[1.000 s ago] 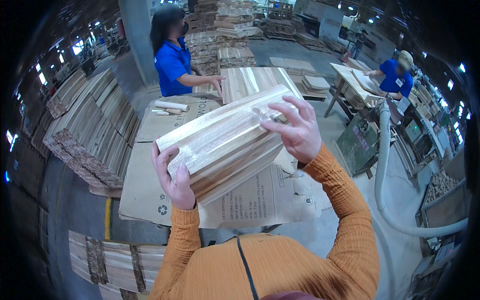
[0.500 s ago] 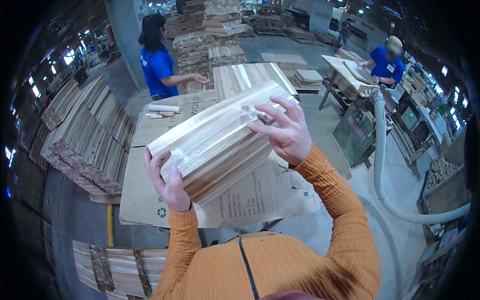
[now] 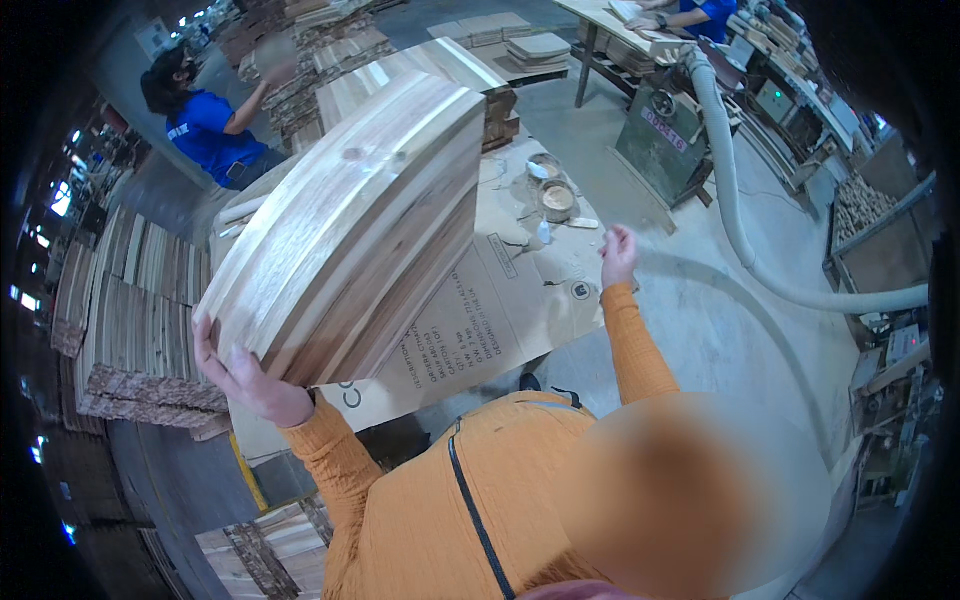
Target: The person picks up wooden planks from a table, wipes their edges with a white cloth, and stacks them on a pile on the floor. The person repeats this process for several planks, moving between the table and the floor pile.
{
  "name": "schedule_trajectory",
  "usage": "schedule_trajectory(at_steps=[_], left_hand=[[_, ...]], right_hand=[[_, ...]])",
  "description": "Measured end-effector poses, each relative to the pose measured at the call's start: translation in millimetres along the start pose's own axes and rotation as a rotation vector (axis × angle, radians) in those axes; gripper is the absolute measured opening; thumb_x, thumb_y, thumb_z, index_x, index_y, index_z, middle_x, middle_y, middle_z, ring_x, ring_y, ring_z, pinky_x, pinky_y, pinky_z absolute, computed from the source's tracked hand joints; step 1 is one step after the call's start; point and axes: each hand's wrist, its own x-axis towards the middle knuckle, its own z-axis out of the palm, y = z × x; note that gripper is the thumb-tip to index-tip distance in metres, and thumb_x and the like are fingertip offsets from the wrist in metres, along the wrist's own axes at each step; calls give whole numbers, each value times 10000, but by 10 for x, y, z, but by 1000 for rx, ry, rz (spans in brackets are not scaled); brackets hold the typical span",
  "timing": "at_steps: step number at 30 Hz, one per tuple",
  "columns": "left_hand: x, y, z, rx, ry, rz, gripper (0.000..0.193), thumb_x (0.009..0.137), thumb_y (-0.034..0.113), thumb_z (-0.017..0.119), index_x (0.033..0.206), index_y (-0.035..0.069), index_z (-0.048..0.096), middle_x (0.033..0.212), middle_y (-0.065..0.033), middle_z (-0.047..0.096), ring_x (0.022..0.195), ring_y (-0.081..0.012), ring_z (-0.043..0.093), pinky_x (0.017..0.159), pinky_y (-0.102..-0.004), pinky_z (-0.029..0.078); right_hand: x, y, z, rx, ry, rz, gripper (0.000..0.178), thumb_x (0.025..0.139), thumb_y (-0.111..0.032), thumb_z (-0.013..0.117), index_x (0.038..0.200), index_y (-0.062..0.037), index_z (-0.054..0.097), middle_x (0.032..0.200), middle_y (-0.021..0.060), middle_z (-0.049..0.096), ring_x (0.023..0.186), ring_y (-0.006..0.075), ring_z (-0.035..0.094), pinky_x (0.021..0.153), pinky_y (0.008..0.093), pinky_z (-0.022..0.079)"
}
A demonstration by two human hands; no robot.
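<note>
My left grip (image 3: 250,385) clasps the block (image 3: 345,190) by one end; my right grip (image 3: 619,257) is curled, contents unclear. With one-sided support, the block could tip.

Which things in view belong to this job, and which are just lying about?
Job:
striped wooden panel, gripped by the left hand
cardboard beneath it
probably round tub nearest right hand

Apparently lying about:
left board stack
pale rods
</note>
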Motion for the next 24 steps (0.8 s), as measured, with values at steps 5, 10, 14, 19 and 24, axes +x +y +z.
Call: schedule_trajectory(at_steps=[5, 10, 14, 19, 24], left_hand=[[-18, 81, 91, -27, 4, 7, 474, 805, 223, 381, 1203, -28, 447, 1216, -153, 462, 1146, -253, 442, 978, -371, 340], [-38, 64, 16, 65, -24, 47, 494, 808, 262, 383, 1196, -36, 448, 1216, -153, 459, 1142, -258, 437, 987, -379, 316], [-13, 86, 17, -10, -75, 120, 490, 802, 267, 386, 1170, -48, 464, 1207, -163, 465, 1139, -263, 433, 999, -383, 295], [-8, 4, 10, -6, -86, 155, 458, 768, 193, 419, 1151, -50, 483, 1292, -212, 402, 1158, -272, 425, 1005, -387, 293], [-15, 1, -48, -58, -92, 129, 458, 752, 147, 441, 1172, -34, 467, 1352, -223, 332, 1164, -268, 422, 1011, -383, 291]], right_hand=[[-243, 359, 137, -430, -216, 101, 468, 777, -267, 669, 1143, -23, 509, 921, 54, 558, 752, 111, 542, 665, 267, 469], [-193, 370, 585, -948, -263, -116, 545, 713, -338, 697, 1160, -80, 522, 961, 69, 579, 807, 181, 578, 715, 328, 474], [-55, 567, 679, -754, -254, -20, 456, 731, -327, 674, 1094, -85, 543, 932, 94, 610, 815, 228, 603, 724, 354, 482], [200, -7, 885, 233, -338, -58, 177, 846, -141, 583, 950, -12, 522, 850, 105, 611, 682, 151, 602, 636, 254, 487], [299, -1689, 1272, 549, -514, -238, 169, 871, -131, 564, 958, 9, 528, 846, 78, 596, 687, 113, 564, 625, 224, 469]])
